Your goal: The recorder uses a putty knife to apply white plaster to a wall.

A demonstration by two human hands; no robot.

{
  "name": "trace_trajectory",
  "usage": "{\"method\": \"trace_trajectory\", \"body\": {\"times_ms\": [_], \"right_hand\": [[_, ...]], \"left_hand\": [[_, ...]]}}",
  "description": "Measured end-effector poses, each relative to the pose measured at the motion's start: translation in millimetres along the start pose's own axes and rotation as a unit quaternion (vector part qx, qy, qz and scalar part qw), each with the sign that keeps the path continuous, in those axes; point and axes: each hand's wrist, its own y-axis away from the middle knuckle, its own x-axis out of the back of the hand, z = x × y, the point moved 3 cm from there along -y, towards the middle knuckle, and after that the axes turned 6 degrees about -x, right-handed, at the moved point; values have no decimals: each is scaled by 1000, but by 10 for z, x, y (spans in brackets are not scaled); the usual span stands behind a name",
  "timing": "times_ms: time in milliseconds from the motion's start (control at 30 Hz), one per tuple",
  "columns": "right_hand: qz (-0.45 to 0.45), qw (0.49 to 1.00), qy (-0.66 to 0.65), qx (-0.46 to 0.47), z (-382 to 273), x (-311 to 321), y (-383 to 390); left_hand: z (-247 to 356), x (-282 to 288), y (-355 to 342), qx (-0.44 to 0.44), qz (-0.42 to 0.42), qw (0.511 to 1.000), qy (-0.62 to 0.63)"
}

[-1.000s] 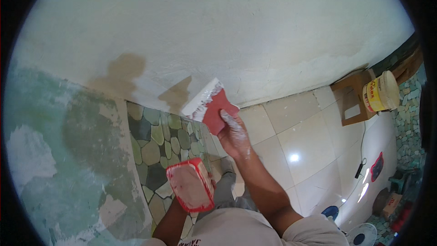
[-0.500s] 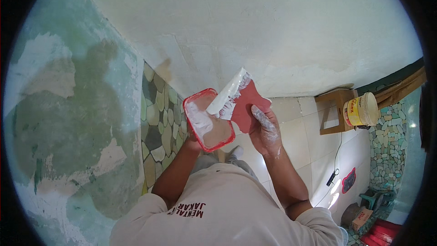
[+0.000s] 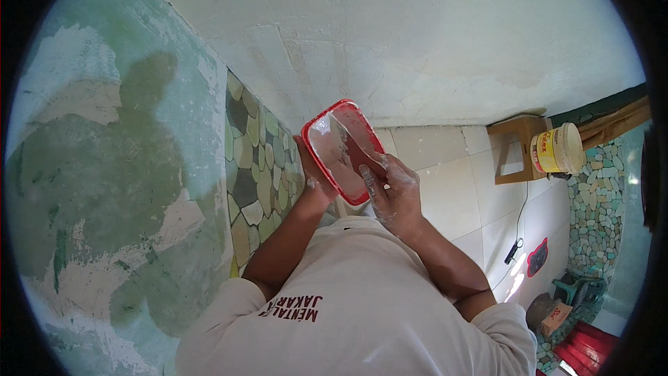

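Note:
A red-rimmed rectangular tub (image 3: pixel 325 168) is tilted in front of my chest, its inside coated with whitish putty (image 3: pixel 341 171). My left hand (image 3: pixel 313 179) grips it from the left side and underneath; most of those fingers are hidden behind it. In my right hand (image 3: pixel 398 193), fingers and thumb smeared white, is a red putty spreader (image 3: pixel 363 155), pinched by its near edge. The spreader's blade lies inside the tub, against the putty and partly out of sight.
A whitish wall (image 3: pixel 445 42) rises ahead; a patchy green wall (image 3: pixel 146 167) stands at left, bordered by flat stones (image 3: pixel 245 188). At right, a wooden stool (image 3: pixel 513 143) stands beside a yellow-and-white bucket (image 3: pixel 557 150). A cable with a black socket (image 3: pixel 513 251) crosses the floor tiles (image 3: pixel 445 202).
The spreader has gone from above the tub's right edge down into it, turned over by my right hand. The tub has shifted up and to the right with my left hand.

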Motion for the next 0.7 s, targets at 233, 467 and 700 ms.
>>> {"method": "trace_trajectory", "body": {"times_ms": [233, 467, 700], "right_hand": [[-32, 993, -90, -69, 75, -128, 85], [42, 917, -351, -185, 52, -80, 145], [129, 881, -407, -202, 171, -6, 198]], "left_hand": [[-148, 412, 6, -38, 14, 998, -46], [-129, 64, -3, 85, 44, 976, 194], [-107, 100, -150, 19, 19, 999, -26]]}}
